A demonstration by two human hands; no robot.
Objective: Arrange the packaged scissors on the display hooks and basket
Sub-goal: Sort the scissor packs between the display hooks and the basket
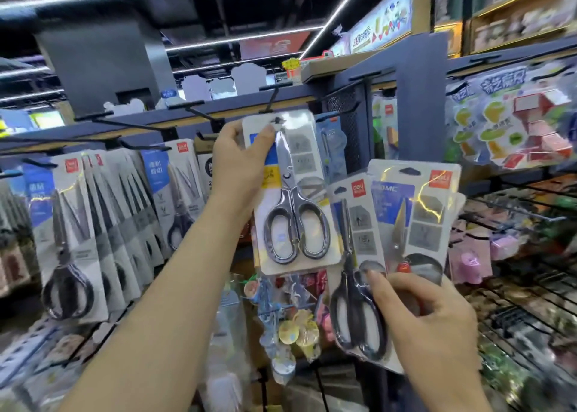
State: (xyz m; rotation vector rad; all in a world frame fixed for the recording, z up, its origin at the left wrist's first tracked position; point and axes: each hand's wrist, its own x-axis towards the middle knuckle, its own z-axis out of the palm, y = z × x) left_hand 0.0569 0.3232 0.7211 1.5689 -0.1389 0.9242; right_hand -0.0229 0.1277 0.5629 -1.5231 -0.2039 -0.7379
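Several hanging packs (71,224) of dark-handled scissors fill the pegs at far left, overlapping one another like a fanned deck, with another row just beside them toward the middle.

Over to centre: the left hand (240,161) is raised high and pinching the silver-scissors pack (293,199) near its top edge, thumb across the front, fingers curled behind the card. The pack hangs upright, blades up and handles down. Its hang hole sits right at the tip of a black hook (271,99) that juts from the shelf rail; whether the hook has passed through the hole, I cannot tell.

Below that pack dangles a cluster of small colourful trinkets (290,327).

Moving right, the right hand (427,314) sits lower and grips 2 packs at once, fanned apart. The black-handled pack (356,286) is on the inside, tilted slightly, handles down by the palm. The red-pivot pack (412,218) is just behind and to its right, standing taller. The thumb presses across their fronts; the fingers wrap round the lower edges.

Far right, a dark wire basket (530,302) holds blurred goods, and a puzzle toy pack (530,124) hangs above it.
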